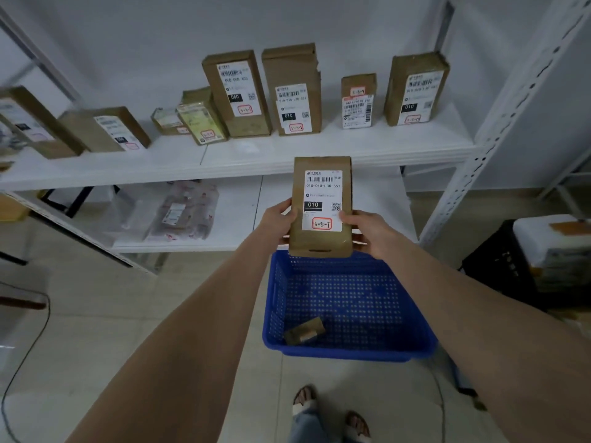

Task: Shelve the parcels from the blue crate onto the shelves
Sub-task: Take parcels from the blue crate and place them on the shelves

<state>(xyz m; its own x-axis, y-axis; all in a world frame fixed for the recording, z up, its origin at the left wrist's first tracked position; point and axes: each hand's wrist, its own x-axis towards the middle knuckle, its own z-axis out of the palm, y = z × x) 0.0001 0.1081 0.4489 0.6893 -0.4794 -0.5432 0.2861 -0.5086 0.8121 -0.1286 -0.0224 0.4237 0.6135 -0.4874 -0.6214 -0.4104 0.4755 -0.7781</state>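
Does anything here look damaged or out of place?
Yes: the tall box at the middle of the upper shelf has a torn, ragged top right edge. On the lower shelf a plastic-wrapped packet lies flat and askew, while most boxes above stand upright. The held parcel looks intact.

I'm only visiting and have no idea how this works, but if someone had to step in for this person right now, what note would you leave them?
Left hand and right hand: both grip the sides of one upright cardboard parcel, label facing you, red-boxed tag reading 3-3-7, held above the blue crate.

Crate: on the floor, one small parcel left inside.

Done: a row of tagged parcels stands on the upper shelf; a plastic-wrapped packet lies on the lower shelf.

Left: shelve the held parcel, probably in the gap between the 3-3-6 box and its right-hand neighbour, then the small one.
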